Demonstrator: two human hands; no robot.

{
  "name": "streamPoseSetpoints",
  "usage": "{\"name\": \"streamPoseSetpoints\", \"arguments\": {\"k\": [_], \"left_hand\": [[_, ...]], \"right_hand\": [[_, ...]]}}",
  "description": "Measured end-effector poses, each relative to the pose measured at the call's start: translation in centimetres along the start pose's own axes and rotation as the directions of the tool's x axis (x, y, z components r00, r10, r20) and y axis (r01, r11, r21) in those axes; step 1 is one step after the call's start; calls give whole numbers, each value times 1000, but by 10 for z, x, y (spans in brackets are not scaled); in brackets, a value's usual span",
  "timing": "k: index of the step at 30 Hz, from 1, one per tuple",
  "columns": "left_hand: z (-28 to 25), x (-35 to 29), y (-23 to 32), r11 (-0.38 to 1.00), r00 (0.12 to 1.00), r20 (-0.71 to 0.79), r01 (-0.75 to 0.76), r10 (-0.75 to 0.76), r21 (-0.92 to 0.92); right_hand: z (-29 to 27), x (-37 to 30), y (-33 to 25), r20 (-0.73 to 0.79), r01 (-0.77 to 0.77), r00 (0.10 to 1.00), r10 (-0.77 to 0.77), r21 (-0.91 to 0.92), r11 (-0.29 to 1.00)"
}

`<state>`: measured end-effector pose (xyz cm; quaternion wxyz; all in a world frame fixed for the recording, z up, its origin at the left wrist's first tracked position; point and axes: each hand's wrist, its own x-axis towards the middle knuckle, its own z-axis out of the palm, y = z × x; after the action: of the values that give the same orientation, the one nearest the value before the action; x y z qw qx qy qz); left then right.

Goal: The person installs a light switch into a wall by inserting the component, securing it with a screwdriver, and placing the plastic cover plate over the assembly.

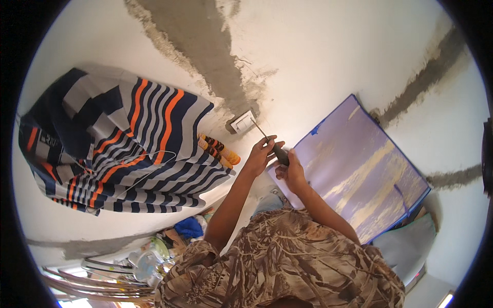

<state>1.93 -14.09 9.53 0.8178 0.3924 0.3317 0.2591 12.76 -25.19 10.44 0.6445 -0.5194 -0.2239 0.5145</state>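
Observation:
A screwdriver [280, 153] with a dark handle and a long thin shaft slants up toward a small white switch plate [243, 122] on the wall. Its tip is at or very near the plate's right edge; whether it touches, I cannot tell. My right hand [294, 175] is closed round the back of the handle. Higher up, my left hand [261, 155] is closed with its fingertips at the front of the handle, beside the shaft. The plate sits at the lower end of a broad grey cement patch [203, 49].
Left of my hands hangs a striped navy, grey and orange garment [149, 138], with orange-and-black knitted pieces [219, 150] at its edge. A large purple-faced panel [354, 169] leans on the right. Blue cloth [189, 229] and mixed clutter lie lower left.

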Motion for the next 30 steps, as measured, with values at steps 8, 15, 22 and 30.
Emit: {"name": "streamPoseSetpoints", "arguments": {"k": [8, 15, 22, 30], "left_hand": [[3, 5, 3, 1000, 1000, 22, 11, -10, -20], [1, 1, 6, 1000, 999, -36, 16, -16, 20], [6, 1, 9, 999, 999, -47, 0, 2, 42], [0, 7, 3, 995, 995, -58, -74, 78, 68]], "right_hand": [[-9, 12, 18, 78, 188, 982, -170, -392, 900], [2, -2, -18, -11, 86, 996, -91, -208, 974], [1, -3, 2, 98, 359, 933, -347, -337, 870], [-2, -7, -9, 317, 605, 765, -560, -652, 458]]}}
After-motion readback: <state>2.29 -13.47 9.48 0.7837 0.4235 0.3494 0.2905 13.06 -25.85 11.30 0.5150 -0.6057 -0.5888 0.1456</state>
